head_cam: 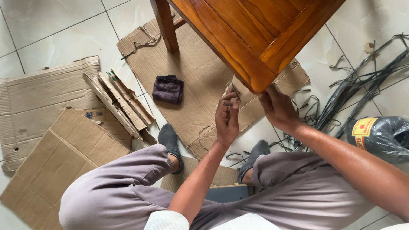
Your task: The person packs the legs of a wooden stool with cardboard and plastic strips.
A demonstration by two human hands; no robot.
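While we sit on the floor, both hands work at the corner of the wooden table.

Left hand: wrist raised, fingers closed on a small folded sandpaper scrap, held just beside the table's corner, likely to rub the edge. Right hand: fingers curled against the corner's underside, apparently steadying it; we cannot tell if it grips. Flattened cardboard lies beneath, likely shielding the tiles; dark cloth rests nearby.

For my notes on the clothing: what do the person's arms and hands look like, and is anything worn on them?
Both the left hand and the right hand are bare: no gloves, rings or watch visible. Both forearms are uncovered. Only white short sleeves show, at the bottom edge.
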